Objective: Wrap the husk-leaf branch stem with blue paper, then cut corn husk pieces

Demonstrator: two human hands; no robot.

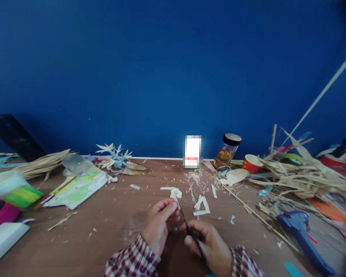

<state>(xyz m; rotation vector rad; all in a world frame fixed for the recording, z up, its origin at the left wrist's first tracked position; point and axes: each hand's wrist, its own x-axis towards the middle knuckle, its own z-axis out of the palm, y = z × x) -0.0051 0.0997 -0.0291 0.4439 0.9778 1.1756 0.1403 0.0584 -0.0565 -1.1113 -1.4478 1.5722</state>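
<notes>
Above the near middle of the table, my left hand pinches the end of a small pale strip-like piece between thumb and fingertips. My right hand is closed around black-handled scissors, seen nearly edge-on. Their slim blade slants up and left, with its tip at the pale piece beside my left fingertips. Whether the blades are apart cannot be made out. Just beyond, a pale triangular frame of flat strips lies on the table, with a short loose strip close by.
At right lie a blue glue gun, dried husks and a red paper cup. A black-lidded jar stands by the blue wall. Left are a painted sheet and a white-green cup. Scraps litter the brown table.
</notes>
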